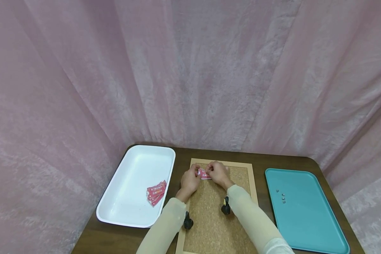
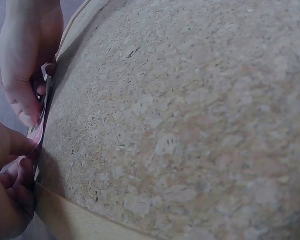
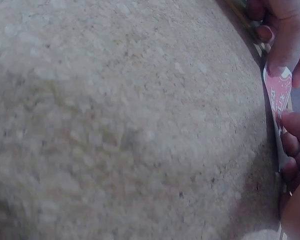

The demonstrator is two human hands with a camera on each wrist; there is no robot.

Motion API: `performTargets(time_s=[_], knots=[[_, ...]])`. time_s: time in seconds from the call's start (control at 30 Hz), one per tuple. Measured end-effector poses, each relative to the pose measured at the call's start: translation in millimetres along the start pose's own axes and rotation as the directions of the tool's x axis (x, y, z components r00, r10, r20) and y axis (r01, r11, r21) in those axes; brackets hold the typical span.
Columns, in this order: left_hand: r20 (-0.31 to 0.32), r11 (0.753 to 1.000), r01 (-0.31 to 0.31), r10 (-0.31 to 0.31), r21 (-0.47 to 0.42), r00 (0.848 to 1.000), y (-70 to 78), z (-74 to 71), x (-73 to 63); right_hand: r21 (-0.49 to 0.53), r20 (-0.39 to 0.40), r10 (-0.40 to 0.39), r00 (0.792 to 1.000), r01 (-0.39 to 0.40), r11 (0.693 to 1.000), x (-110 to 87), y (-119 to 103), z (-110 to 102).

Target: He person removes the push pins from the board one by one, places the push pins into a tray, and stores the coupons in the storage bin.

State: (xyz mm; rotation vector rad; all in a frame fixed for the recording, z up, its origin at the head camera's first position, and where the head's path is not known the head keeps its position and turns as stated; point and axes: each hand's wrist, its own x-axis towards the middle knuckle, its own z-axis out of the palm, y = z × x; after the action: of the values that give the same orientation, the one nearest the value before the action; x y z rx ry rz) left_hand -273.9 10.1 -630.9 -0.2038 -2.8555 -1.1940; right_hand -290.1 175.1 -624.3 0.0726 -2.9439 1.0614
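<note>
A red-and-white paper coupon point(image 1: 204, 174) lies close over the top part of a wood-framed cork board point(image 1: 209, 211). My left hand point(image 1: 191, 180) pinches its left end between thumb and fingers. At the right end my right hand point(image 1: 220, 173) has its fingers curled with thumb and fingertips on the paper. Seen from the right wrist, the coupon point(image 3: 278, 92) is slightly bent between both hands. In the left wrist view its edge point(image 2: 38, 134) shows thinly between the fingers. Whatever lies under the right fingertips is hidden.
Left of the board stands a white tray point(image 1: 130, 190) with several red coupons point(image 1: 156, 193) in it. On the right is a teal tray point(image 1: 308, 211) holding several tiny silvery pieces point(image 1: 283, 198). A pink curtain point(image 1: 209, 77) hangs behind the brown table point(image 1: 114, 236).
</note>
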Motion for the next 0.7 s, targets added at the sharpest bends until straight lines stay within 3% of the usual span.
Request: performTargets(time_s=[0.5,0.7], knots=[[0.015,0.999,-0.039,0.039,-0.013,0.999,-1.2,-3.8,-4.2,0.212,0.078,-0.038,0.996,0.021,0.977,-7.3,10.0,-17.6],[0.019,0.998,-0.055,0.056,-0.040,0.998,1.7,-7.3,-6.1,0.239,0.077,-0.074,0.994,0.054,0.969,-11.4,14.9,-26.5]])
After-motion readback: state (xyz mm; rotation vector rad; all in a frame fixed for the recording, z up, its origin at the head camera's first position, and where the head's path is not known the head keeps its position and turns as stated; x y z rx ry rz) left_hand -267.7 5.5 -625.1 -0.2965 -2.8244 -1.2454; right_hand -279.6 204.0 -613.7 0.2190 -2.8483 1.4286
